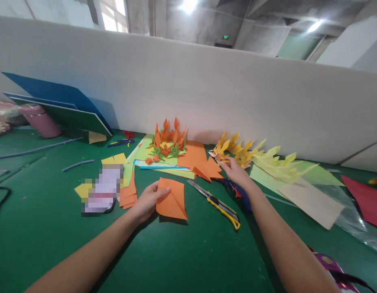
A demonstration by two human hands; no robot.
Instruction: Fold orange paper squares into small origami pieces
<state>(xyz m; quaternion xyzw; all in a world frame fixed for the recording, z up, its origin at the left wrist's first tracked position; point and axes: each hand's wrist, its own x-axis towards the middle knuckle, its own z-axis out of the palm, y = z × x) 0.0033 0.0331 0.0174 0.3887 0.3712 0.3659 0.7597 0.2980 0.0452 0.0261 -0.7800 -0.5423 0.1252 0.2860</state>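
My left hand (149,199) grips the left edge of a folded orange paper (173,198) that stands on the green table (191,252), thumb on its front. My right hand (235,171) reaches farther back, fingers pinched on a yellow folded paper piece (222,156) at the near end of a row of yellow paper flowers (242,151). Loose orange triangles (207,167) lie between the two hands.
A yellow utility knife (217,201) lies between my forearms. Orange paper flowers (168,136) on green sheets stand at the white wall (207,89). Pale green, tan and red sheets (310,199) spread right. Blue boards (60,106) and a pink roll (42,120) sit far left.
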